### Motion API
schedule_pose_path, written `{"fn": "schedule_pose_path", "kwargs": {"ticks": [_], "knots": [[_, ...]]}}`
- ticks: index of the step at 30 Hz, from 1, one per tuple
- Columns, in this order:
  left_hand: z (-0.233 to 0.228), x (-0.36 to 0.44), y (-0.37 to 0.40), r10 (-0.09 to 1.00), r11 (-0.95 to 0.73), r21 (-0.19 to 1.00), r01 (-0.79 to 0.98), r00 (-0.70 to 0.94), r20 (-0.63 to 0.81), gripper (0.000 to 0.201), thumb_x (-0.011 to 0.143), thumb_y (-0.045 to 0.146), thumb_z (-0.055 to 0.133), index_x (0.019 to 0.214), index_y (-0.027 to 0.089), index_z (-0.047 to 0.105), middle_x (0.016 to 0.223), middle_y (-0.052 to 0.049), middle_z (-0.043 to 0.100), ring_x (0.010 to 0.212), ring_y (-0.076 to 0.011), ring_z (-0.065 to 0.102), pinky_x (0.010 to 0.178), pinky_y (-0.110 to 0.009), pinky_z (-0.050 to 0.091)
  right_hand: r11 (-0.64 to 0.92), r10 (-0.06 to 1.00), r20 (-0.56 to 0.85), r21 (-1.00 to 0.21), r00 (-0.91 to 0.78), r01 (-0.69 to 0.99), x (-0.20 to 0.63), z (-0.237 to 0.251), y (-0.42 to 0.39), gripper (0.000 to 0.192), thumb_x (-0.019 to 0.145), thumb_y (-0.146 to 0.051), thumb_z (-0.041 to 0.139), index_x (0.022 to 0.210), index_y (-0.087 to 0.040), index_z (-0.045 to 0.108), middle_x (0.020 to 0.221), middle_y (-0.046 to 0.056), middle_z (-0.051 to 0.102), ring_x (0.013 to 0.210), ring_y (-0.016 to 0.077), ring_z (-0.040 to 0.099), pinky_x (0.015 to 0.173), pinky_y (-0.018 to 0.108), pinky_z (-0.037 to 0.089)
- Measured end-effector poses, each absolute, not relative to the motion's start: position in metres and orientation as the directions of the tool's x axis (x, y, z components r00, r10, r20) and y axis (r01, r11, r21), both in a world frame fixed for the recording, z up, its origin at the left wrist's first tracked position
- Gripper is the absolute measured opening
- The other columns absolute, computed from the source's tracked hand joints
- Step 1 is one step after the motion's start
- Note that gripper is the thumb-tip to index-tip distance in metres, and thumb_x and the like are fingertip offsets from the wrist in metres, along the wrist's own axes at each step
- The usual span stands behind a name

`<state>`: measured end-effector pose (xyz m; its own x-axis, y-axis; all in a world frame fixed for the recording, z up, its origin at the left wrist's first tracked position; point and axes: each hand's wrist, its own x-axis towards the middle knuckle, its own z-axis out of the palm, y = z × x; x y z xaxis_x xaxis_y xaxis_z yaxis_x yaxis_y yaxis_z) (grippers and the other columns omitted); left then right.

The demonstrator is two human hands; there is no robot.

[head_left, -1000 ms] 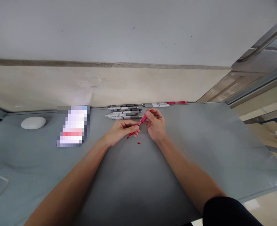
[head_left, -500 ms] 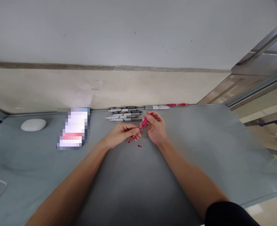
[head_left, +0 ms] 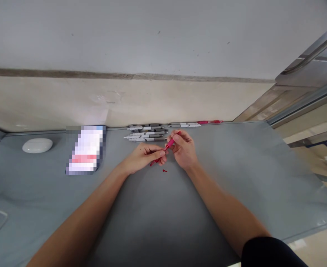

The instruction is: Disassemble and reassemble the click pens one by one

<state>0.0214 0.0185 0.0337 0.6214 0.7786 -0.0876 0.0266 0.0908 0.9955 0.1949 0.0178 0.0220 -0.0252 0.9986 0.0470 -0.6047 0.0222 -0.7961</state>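
Head view, single camera. Left hand [head_left: 143, 157] and right hand [head_left: 183, 148] meet just above the centre of the frame, over a grey worktop [head_left: 235, 178]. Both hands are closed in a pinch on one red pen [head_left: 166, 149] — the left hand's thumb and fingers grip its lower, thinner end, the right hand's fingertips grip its upper, thicker end. The pen slants from lower left to upper right between them; its lower tip shows below the left hand's fingers, close to the worktop surface. Whether that tip touches the surface cannot be told.

A small red part [head_left: 164, 170] lies loose on the worktop just below the hands, apart from both.

Behind the hands, toward the upper centre, a row of grey-and-white pens [head_left: 145, 133] lies side by side along the worktop's far edge. To the right of that row, more white pens [head_left: 187, 125] and a further red pen [head_left: 209, 121] lie end to end against the wall.

At left of the frame — a blurred flat packet [head_left: 85, 150], and further left a white oval object [head_left: 37, 145]. A pale wall [head_left: 163, 100] rises behind the worktop.
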Motion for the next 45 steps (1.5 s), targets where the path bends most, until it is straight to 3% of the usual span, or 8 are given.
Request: {"fn": "schedule_pose_path", "kwargs": {"ticks": [10,19,29,36,42,45], "knots": [[0.0264,0.0237,0.0186,0.845,0.130,0.992,0.001,0.523,-0.111,0.031,0.079,0.038,0.077,0.096,0.013,0.072,0.077,-0.005,0.072,0.067,-0.0142,0.065,0.063,-0.026,0.050,0.063,0.996,0.010,-0.795,0.092,-0.603,0.1933,0.0199,0.0211,0.020,0.066,-0.028,0.083,0.075,-0.025,0.066,0.070,-0.007,0.063,0.064,0.0084,0.060,0.059,0.022,0.053],[0.0299,0.0201,0.0193,0.768,0.076,0.997,0.017,0.637,-0.069,0.037,0.091,0.048,0.063,0.083,0.013,0.072,0.079,-0.008,0.072,0.068,-0.0141,0.065,0.062,-0.025,0.050,0.011,1.000,-0.002,-0.800,0.021,-0.600,0.1950,0.0182,0.0199,0.023,0.066,-0.034,0.084,0.082,-0.025,0.069,0.075,-0.004,0.067,0.070,0.0114,0.065,0.059,0.025,0.057],[0.0275,0.0245,0.0178,0.861,0.085,0.995,0.042,0.499,-0.095,0.026,0.077,0.035,0.078,0.092,0.014,0.074,0.073,-0.003,0.070,0.063,-0.0122,0.061,0.058,-0.024,0.047,0.081,0.992,0.008,-0.806,0.126,-0.586,0.1928,0.0205,0.0207,0.021,0.066,-0.029,0.083,0.075,-0.025,0.065,0.072,-0.007,0.063,0.064,0.0080,0.059,0.060,0.023,0.054],[0.0315,0.0215,0.0183,0.771,0.095,0.995,0.031,0.630,-0.093,0.032,0.087,0.044,0.068,0.079,0.014,0.073,0.075,-0.006,0.072,0.067,-0.0135,0.064,0.061,-0.025,0.050,0.026,1.000,0.019,-0.813,0.018,-0.582,0.1943,0.0200,0.0185,0.019,0.069,-0.033,0.082,0.079,-0.026,0.067,0.072,-0.005,0.063,0.069,0.0112,0.062,0.055,0.023,0.052],[0.0289,0.0251,0.0173,0.862,0.111,0.993,0.026,0.495,-0.110,0.029,0.077,0.039,0.078,0.093,0.014,0.074,0.075,-0.004,0.071,0.066,-0.0139,0.063,0.058,-0.025,0.047,0.081,0.993,0.016,-0.816,0.117,-0.572,0.1929,0.0213,0.0199,0.019,0.068,-0.031,0.082,0.076,-0.025,0.066,0.071,-0.006,0.062,0.065,0.0088,0.060,0.061,0.024,0.053],[0.0279,0.0252,0.0175,0.875,0.093,0.995,0.042,0.473,-0.102,0.027,0.076,0.036,0.080,0.090,0.014,0.073,0.072,-0.002,0.069,0.063,-0.0126,0.061,0.056,-0.024,0.045,0.075,0.991,-0.001,-0.823,0.133,-0.563,0.1924,0.0223,0.0201,0.020,0.065,-0.030,0.083,0.076,-0.025,0.067,0.071,-0.007,0.063,0.062,0.0082,0.058,0.060,0.024,0.054]]}}
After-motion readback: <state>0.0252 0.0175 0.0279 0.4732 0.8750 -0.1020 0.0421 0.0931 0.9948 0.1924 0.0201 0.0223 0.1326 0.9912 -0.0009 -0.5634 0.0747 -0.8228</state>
